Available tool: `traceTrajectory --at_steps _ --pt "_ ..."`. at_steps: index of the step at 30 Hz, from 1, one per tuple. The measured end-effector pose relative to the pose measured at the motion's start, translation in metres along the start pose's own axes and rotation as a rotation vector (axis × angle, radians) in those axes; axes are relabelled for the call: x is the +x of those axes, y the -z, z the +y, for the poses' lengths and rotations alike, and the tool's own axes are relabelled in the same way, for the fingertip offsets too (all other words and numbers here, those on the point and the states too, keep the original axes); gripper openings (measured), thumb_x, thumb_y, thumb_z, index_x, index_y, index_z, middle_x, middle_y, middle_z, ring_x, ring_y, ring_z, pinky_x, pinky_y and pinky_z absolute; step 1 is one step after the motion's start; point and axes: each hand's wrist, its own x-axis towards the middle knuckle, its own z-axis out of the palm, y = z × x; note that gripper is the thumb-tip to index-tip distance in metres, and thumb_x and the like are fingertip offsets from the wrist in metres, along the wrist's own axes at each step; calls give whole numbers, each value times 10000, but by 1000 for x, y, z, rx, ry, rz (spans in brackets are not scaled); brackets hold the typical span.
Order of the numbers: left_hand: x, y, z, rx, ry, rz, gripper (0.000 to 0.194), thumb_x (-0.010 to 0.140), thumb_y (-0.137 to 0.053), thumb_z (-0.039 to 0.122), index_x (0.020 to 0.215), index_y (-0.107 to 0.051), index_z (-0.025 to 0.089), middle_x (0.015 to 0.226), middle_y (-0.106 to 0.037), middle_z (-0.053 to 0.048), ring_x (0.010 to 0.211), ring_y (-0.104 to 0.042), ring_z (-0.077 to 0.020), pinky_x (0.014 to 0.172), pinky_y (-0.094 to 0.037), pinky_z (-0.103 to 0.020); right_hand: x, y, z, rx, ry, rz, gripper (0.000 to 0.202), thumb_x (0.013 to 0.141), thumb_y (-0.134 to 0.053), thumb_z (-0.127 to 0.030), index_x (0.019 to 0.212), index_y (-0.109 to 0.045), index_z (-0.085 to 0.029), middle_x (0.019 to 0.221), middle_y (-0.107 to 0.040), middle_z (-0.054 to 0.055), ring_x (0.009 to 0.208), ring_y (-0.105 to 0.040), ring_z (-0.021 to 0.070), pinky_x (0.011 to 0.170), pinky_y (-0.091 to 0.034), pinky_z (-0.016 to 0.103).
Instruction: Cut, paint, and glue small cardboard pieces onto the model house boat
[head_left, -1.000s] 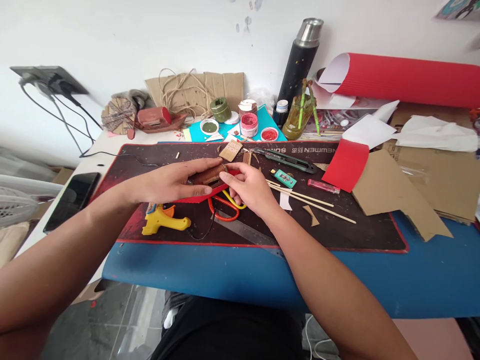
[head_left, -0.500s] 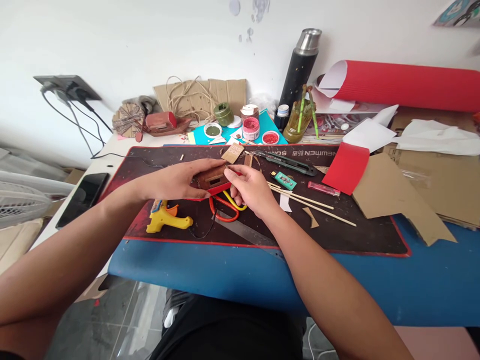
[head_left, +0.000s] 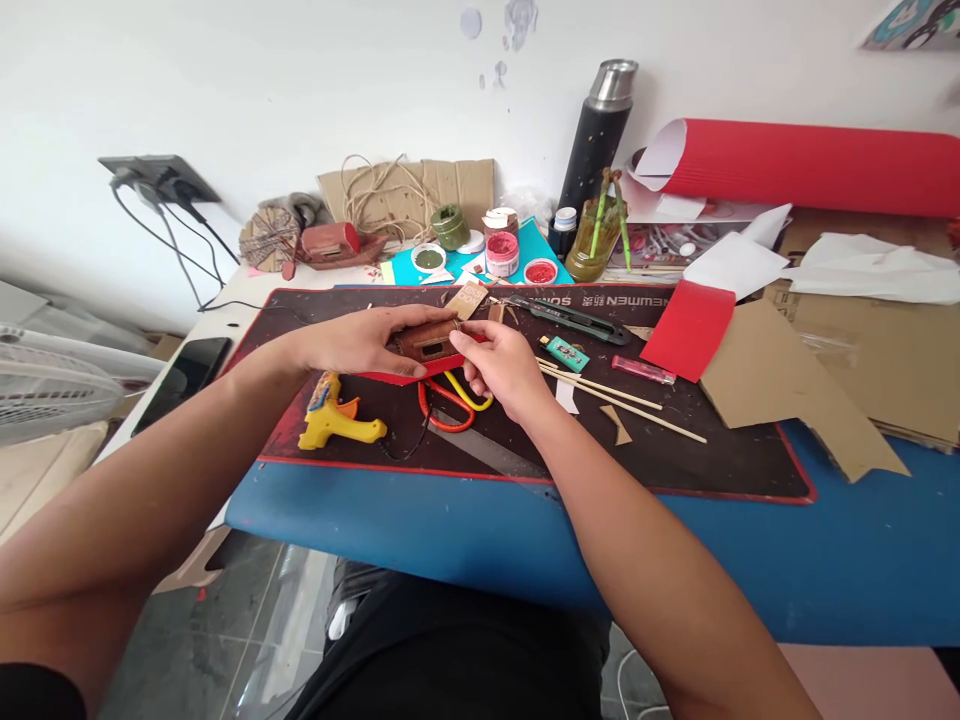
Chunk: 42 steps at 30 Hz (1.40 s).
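Observation:
A small brown model [head_left: 431, 347] with a rectangular opening and a red base is held over the dark mat [head_left: 690, 465]. My left hand [head_left: 360, 340] grips it from the left, thumb in front and fingers behind. At its right end, my right hand [head_left: 499, 362] has thumb and fingertips pinched against the model's edge. Scissors with red and yellow handles [head_left: 454, 415] lie just below it. To the left of the scissors rests a yellow glue gun [head_left: 337, 425].
Thin sticks [head_left: 637, 396], a green lighter [head_left: 566, 354] and a cutter knife [head_left: 574, 322] lie right of my hands. Open paint jars [head_left: 502, 255] stand behind. Cardboard [head_left: 780, 370] covers the right side; a phone [head_left: 182, 380] lies left.
The camera view has shifted slightly. The model is tilted a little differently, showing more of its top and opening. Both hands remain on it.

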Motion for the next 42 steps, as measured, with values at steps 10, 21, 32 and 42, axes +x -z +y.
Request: traceTrajectory --at_steps 10,21,32,42 --pt "-1 -5 4 -105 -5 31 762 1021 -562 677 1666 -464 284 1721 -484 -64 1577 -455 -347 1282 -385 -480 0 -1 0 -7 11 -2 211 1036 -724 -331 1171 -676 -176 549 -613 -65 360 -508 85 341 -339 181" --pt "1 -10 -2 -223 -1 79 699 1000 -636 618 1622 -542 313 1700 -515 -37 1568 -472 -342 1304 -360 -482 3 -2 4 -15 31 0 195 1040 -719 -330 1155 -664 -182 531 -603 -77 353 -517 88 343 -354 183" --pt "1 -11 -5 -267 1 89 696 978 -690 566 1610 -557 306 1681 -535 -40 1573 -463 -356 1304 -368 -505 4 -3 5 -36 35 5 186 1043 -721 -329 1146 -659 -186 531 -599 -72 357 -515 94 351 -361 190" --pt "0 -13 -5 -355 14 82 721 959 -729 534 1617 -545 306 1663 -554 -51 1569 -472 -350 1298 -385 -511 5 -3 7 -59 65 2 196 1036 -722 -332 1151 -669 -182 544 -615 -66 357 -513 93 355 -370 196"
